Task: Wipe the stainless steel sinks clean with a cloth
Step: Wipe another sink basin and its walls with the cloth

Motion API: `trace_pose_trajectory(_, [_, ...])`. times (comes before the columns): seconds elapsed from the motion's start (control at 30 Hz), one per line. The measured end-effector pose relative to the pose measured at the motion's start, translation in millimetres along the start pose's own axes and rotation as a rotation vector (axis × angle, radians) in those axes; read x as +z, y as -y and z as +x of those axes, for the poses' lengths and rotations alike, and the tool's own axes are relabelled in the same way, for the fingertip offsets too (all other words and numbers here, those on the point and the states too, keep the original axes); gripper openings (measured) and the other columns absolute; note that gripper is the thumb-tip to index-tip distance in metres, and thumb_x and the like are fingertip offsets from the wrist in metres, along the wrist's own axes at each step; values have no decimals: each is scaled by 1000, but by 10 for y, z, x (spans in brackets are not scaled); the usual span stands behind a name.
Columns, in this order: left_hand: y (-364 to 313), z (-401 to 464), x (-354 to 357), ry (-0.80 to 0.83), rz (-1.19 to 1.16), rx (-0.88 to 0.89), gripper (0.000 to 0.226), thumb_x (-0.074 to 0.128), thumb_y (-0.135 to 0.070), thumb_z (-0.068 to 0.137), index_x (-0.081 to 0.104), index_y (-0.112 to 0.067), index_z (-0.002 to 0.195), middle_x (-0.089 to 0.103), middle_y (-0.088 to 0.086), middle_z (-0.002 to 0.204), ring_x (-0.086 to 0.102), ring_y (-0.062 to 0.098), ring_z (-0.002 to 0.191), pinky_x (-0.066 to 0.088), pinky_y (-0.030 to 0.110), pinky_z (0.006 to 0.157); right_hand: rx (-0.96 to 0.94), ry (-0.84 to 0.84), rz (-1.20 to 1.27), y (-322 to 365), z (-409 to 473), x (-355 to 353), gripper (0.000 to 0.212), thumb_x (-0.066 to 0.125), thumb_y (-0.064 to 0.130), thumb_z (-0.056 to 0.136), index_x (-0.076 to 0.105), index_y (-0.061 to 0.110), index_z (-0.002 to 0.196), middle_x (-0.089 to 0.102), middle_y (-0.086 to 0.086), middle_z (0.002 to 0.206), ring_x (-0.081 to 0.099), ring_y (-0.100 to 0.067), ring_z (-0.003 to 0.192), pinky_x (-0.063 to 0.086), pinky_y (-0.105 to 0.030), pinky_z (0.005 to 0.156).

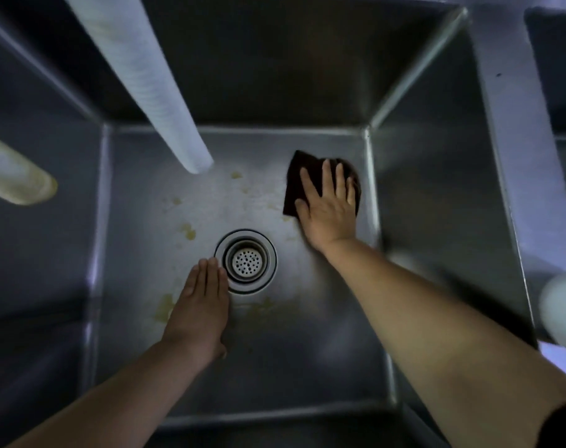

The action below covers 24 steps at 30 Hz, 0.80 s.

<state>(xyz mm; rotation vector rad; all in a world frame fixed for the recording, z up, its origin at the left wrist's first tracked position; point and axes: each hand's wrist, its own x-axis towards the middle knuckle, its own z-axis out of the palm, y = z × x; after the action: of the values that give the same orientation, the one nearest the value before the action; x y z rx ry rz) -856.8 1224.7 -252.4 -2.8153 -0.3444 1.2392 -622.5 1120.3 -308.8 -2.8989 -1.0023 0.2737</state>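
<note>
Steel walls drop steeply to the flat floor of a deep sink (307, 367), seen from straight above. At about two o'clock on that floor, close to the far right corner, lies a dark brown cloth (299, 176). The right hand (327, 208) presses flat on top of it, palm down and fingers spread wide, so the grip is open rather than curled around the fabric; the cloth's far left corner sticks out past the fingertips. The left hand (199, 310) lies flat on the sink floor at about seven o'clock, fingers straight and together, its grip open and holding nothing. Its fingertips touch the left rim of the round drain (246, 261), whose perforated strainer sits near the middle of the floor. Yellowish stains (188, 231) spot the floor around the drain, mostly toward ten o'clock and six o'clock. A white ribbed hose (139, 79) slants down from eleven o'clock, its open end hanging over the floor's far side. A second, yellowed hose (20, 181) pokes in at nine o'clock.
</note>
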Motion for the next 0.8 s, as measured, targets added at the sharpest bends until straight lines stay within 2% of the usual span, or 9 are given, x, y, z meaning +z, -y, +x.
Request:
trace_pose_trajectory(0.1, [22, -48, -7, -6, -23, 1, 125, 67, -52, 72, -19, 8, 141, -21, 31, 150, -18, 45, 140, -16, 47, 112, -104, 54, -3, 182, -612, 59, 63, 44, 44, 91, 23, 31, 148, 16, -15, 157, 8, -37, 145, 1, -47, 117])
trace_pose_trajectory(0.23, [10, -60, -30, -20, -68, -5, 125, 68, -47, 72, -20, 6, 141, -23, 28, 150, -20, 42, 140, -15, 45, 114, -285, 124, -55, 224, -1369, 129, 67, 50, 44, 88, 27, 27, 149, 19, -18, 156, 14, -41, 143, 7, -55, 114])
trace_pose_trajectory(0.33, [10, -62, -20, -21, -78, -7, 123, 68, -46, 72, -21, 6, 141, -23, 28, 150, -21, 42, 139, -15, 46, 115, -274, 171, -25, 242, -1516, 128, 69, 49, 47, 85, 27, 27, 148, 18, -15, 157, 12, -39, 144, 11, -57, 114])
trace_pose_trajectory(0.47, [28, -28, -7, -31, -79, -5, 123, 67, -47, 73, -21, 6, 141, -25, 28, 150, -22, 42, 139, -20, 44, 111, -145, 158, 10, 324, -994, 89, 71, 41, 54, 85, 18, 34, 149, 11, -11, 159, 0, -34, 146, -4, -51, 117])
trace_pose_trajectory(0.57, [26, -16, -4, -18, -82, 4, 125, 68, -47, 72, -22, 6, 140, -26, 29, 149, -22, 42, 139, -20, 44, 110, -80, 86, -8, 387, -380, 51, 70, 37, 56, 86, 17, 35, 149, 12, -11, 158, 0, -33, 145, -7, -49, 115])
trace_pose_trajectory(0.7, [33, 5, 23, -7, -83, 4, 124, 68, -46, 73, -25, 6, 138, -28, 29, 148, -24, 43, 138, -22, 44, 109, -111, 59, -50, 374, 483, -26, 67, 29, 58, 89, 9, 37, 150, 6, -8, 159, -6, -31, 146, -7, -48, 116])
trace_pose_trajectory(0.8, [39, 46, 45, 6, -62, 5, 127, 68, -49, 72, -27, 7, 136, -29, 29, 147, -24, 44, 138, -24, 45, 107, -161, 54, -91, 347, 784, -16, 66, 24, 60, 89, 6, 38, 149, 1, -6, 160, -8, -29, 146, -8, -47, 116])
